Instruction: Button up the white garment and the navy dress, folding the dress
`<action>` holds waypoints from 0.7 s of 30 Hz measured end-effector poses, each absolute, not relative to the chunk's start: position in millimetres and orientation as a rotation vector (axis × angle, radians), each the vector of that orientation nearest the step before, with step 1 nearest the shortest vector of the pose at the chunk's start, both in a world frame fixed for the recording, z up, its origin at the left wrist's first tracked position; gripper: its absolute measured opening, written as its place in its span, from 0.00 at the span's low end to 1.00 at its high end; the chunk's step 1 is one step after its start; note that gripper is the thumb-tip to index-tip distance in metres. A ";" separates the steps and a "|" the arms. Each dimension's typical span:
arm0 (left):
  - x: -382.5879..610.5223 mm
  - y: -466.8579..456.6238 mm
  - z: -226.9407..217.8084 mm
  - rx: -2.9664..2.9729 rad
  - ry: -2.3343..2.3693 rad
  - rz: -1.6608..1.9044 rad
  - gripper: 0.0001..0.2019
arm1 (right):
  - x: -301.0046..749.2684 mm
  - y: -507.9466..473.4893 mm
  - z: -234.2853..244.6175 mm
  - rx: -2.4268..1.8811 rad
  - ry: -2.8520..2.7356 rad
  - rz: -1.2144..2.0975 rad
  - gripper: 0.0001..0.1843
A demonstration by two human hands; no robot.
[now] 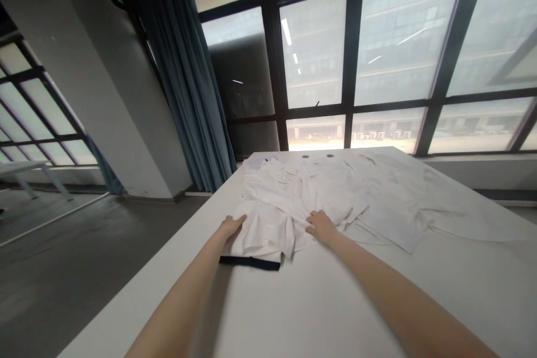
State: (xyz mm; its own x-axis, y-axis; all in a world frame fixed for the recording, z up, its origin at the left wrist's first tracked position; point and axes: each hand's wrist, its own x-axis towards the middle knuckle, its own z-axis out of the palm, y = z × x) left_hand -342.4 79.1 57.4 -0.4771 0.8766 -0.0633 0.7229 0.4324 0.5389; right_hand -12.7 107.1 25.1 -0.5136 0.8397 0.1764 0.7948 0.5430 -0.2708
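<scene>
A crumpled white shirt (262, 224) lies on the white table, with a dark band (251, 262) along its near edge. At the shirt's left edge is my left hand (232, 226), closed on the fabric; some of its fingers are hidden. Farther right, my right hand (322, 226) grips a bunched part of the same cloth, and creases run away from its fingers. More white fabric (386, 207) spreads out to the right of that hand; whether it is a separate garment I cannot tell.
The white table (268, 319) reaches toward large dark-framed windows (312, 56). Two small round dark spots sit near its far edge. A blue curtain (188, 78) and a grey pillar (109, 67) stand to the left, with another table (25, 168) beyond.
</scene>
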 end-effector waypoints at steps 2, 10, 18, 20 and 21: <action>-346.1 70.0 60.3 1.304 2.331 0.621 0.28 | -14.1 104.6 36.3 -1.342 -2.456 0.199 0.10; -359.3 48.8 65.3 1.114 2.185 0.495 0.26 | -8.5 73.6 49.7 -1.207 -2.448 0.364 0.12; -359.1 28.2 75.9 1.062 1.991 0.543 0.25 | -16.9 36.0 15.0 -1.444 -2.484 0.438 0.49; -363.5 19.1 86.8 1.050 1.925 0.631 0.24 | -18.3 31.3 13.9 -1.486 -2.485 0.452 0.42; -367.7 13.4 93.5 1.039 1.896 0.688 0.25 | -18.0 28.8 14.6 -1.509 -2.469 0.439 0.38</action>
State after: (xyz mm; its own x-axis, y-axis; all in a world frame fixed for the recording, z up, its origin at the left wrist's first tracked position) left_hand -367.7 13.4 93.5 -0.2983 0.8611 -0.4118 0.3965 0.5042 0.7671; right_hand -18.0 28.8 14.6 -0.4515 0.8919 0.0273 0.8277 0.4300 -0.3606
